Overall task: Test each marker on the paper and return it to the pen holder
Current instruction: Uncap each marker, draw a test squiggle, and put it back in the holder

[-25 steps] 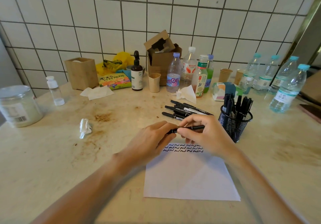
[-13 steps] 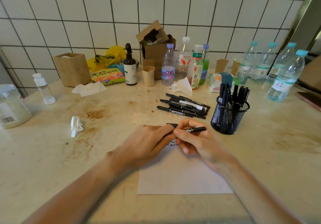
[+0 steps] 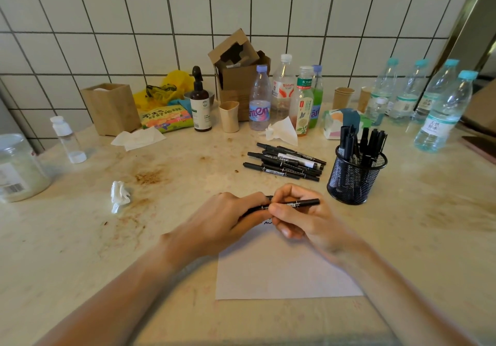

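both hands (image 3: 271, 219) grip one marker (image 3: 303, 203) | holder (image 3: 355, 176) at 2 o'clock part-filled | pile (image 3: 285, 162) at 12 o'clock untested, I judge

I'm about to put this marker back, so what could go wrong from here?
The black mesh pen holder already looks crowded, so pushing in the black marker that both hands grip may tip it. The loose pile of black markers lies close beside it and could be knocked. An uncapped tip might smear the white paper.
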